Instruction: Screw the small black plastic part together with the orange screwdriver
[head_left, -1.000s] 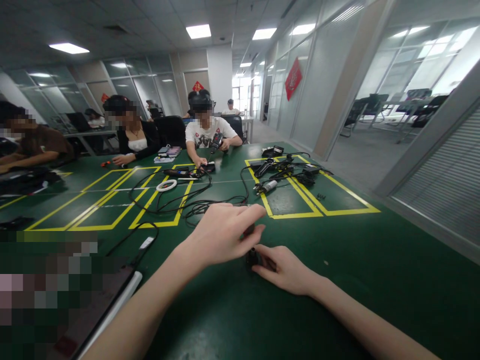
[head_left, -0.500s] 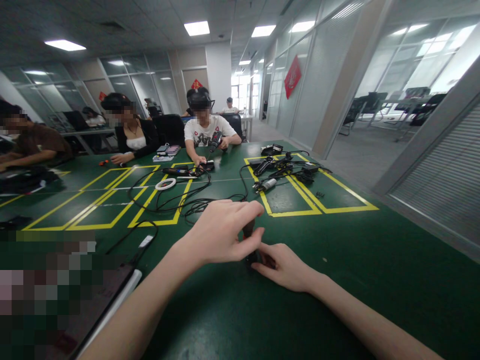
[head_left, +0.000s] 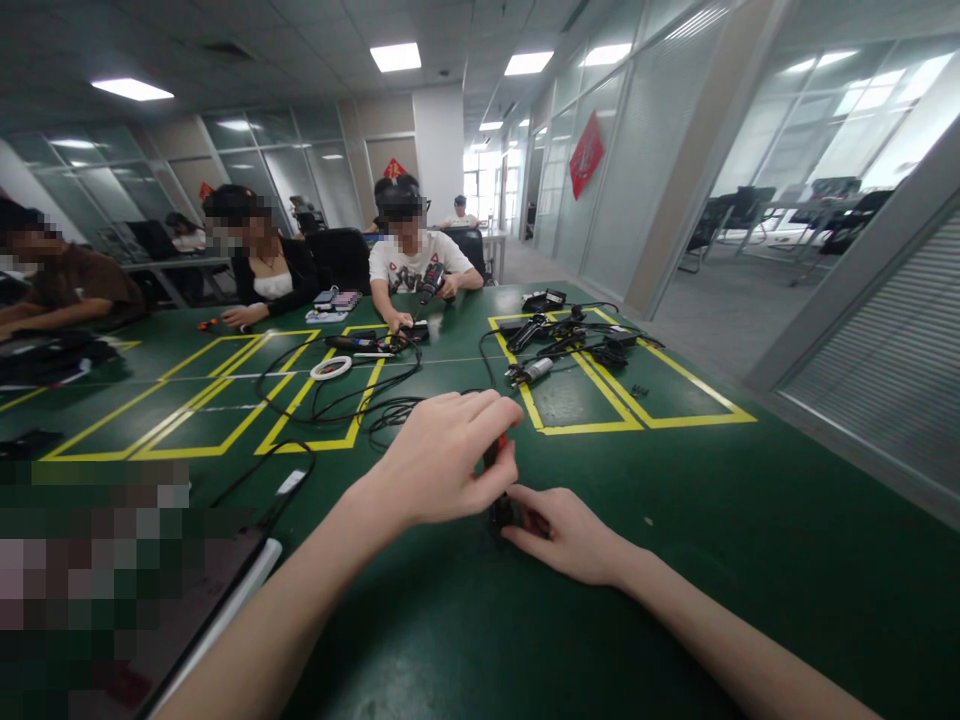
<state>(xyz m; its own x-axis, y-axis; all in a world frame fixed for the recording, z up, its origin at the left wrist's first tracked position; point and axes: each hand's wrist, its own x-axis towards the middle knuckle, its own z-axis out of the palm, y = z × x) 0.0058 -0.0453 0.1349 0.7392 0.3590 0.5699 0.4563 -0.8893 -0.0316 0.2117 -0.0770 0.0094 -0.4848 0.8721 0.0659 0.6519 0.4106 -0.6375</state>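
My left hand (head_left: pixel 442 460) is closed in a pinch around a thin tool with a red and black handle (head_left: pixel 491 455), held upright over a small black part (head_left: pixel 501 512). My right hand (head_left: pixel 566 535) rests on the green table (head_left: pixel 750 560), its fingers pressed against that black part and holding it in place. Most of the part is hidden between my two hands.
Black cables (head_left: pixel 352 400) and a white ring (head_left: pixel 331 368) lie among yellow taped boxes. A pile of black tools and cords (head_left: pixel 570 340) sits far right. A tablet-like device (head_left: pixel 187 640) lies near left. Other people sit at the table's far side.
My left hand has risen slightly and tightened its pinch, so the red of the tool handle now shows. My right hand has stayed on the black part.
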